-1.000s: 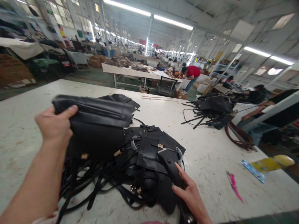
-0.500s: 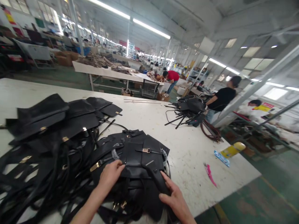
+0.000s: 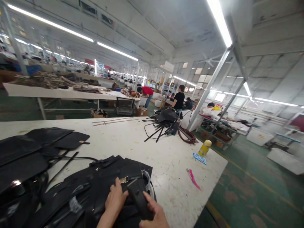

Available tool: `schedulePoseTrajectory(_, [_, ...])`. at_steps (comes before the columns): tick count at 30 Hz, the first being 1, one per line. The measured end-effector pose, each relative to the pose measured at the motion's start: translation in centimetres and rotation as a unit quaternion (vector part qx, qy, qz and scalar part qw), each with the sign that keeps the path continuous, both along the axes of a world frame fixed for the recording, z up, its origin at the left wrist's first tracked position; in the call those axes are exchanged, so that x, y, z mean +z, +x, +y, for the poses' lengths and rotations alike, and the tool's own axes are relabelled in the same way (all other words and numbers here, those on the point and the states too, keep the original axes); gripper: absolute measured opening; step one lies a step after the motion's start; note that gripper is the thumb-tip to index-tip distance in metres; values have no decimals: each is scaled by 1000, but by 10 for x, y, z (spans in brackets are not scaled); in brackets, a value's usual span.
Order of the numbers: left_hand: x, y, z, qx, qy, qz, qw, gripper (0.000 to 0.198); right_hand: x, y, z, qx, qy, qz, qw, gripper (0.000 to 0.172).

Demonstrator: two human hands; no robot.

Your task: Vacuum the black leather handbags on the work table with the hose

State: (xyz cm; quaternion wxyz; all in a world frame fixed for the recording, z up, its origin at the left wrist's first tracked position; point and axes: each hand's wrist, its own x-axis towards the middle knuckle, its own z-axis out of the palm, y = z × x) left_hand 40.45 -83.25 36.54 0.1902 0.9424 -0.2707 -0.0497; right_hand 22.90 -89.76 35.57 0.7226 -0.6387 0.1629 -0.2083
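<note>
A pile of black leather bags [image 3: 95, 186] with gold buckles lies at the near edge of the white table [image 3: 133, 139]. My left hand [image 3: 115, 201] rests on the top bag, fingers curled beside its gold clasp [image 3: 124, 180]. My right hand [image 3: 154, 215] grips a black strap [image 3: 139, 198] of that same bag from the right. More black bags [image 3: 26, 158] are stacked flat at the far left, with loose straps trailing between the two piles.
Another heap of black bags and straps [image 3: 166, 122] sits at the table's far end, with a brown strap coil [image 3: 187, 137]. A yellow bottle [image 3: 204, 148], a blue packet [image 3: 199, 158] and a pink tool [image 3: 193, 179] lie near the right edge. Other people work beyond.
My left hand put the bag it held onto the left stack, then came onto the near bag. The view swung up and right. My right hand stays on the strap.
</note>
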Motion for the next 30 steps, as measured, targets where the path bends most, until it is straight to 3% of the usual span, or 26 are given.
schedulePoseTrajectory(3, [-12, 1, -15, 31, -19, 0, 999, 78, -15, -23, -14, -14, 38, -38, 998, 92])
schedulePoseTrajectory(6, [-19, 8, -18, 68, -114, 88, 987, 81, -32, -42, -23, -66, 69, -72, 993, 90])
schedulePoseTrajectory(8, [-13, 8, -18, 86, -226, 127, 962, 76, -38, -54, -25, -104, 84, -77, 988, 90])
schedulePoseTrajectory(10, [1, -2, -22, 69, -330, 109, 935, 70, -37, -65, -27, -134, 88, -61, 985, 91])
schedulePoseTrajectory(11, [10, -11, -26, 33, -368, 96, 924, 70, -34, -71, -28, -147, 84, -51, 984, 92])
schedulePoseTrajectory(13, [24, -34, -37, -100, -392, 97, 909, 71, -25, -83, -31, -180, 72, -35, 980, 91])
schedulePoseTrajectory(15, [25, -57, -50, -274, -332, 134, 893, 72, -15, -93, -35, -225, 57, -28, 972, 88])
schedulePoseTrajectory(17, [10, -76, -58, -379, -201, 166, 888, 71, -7, -102, -41, -262, 47, -18, 964, 89])
schedulePoseTrajectory(19, [-14, -90, -57, -403, -92, 172, 894, 66, -2, -109, -48, -284, 41, -6, 958, 90])
schedulePoseTrajectory(21, [-36, -95, -46, -397, -71, 151, 903, 54, -2, -117, -53, -291, 34, 8, 956, 90])
schedulePoseTrajectory(23, [-44, -88, -27, -365, -118, 107, 917, 40, -6, -123, -56, -292, 9, 18, 956, 86])
schedulePoseTrajectory(25, [-36, -67, -2, -273, -181, 26, 944, 34, -12, -127, -57, -280, -30, 26, 959, 79])
schedulePoseTrajectory(27, [-21, -35, 27, -138, -212, -79, 964, 37, -19, -127, -56, -251, -59, 33, 965, 75])
schedulePoseTrajectory(30, [-10, 13, 75, 24, -159, -172, 972, 50, -29, -112, -55, -174, -70, 60, 980, 73])
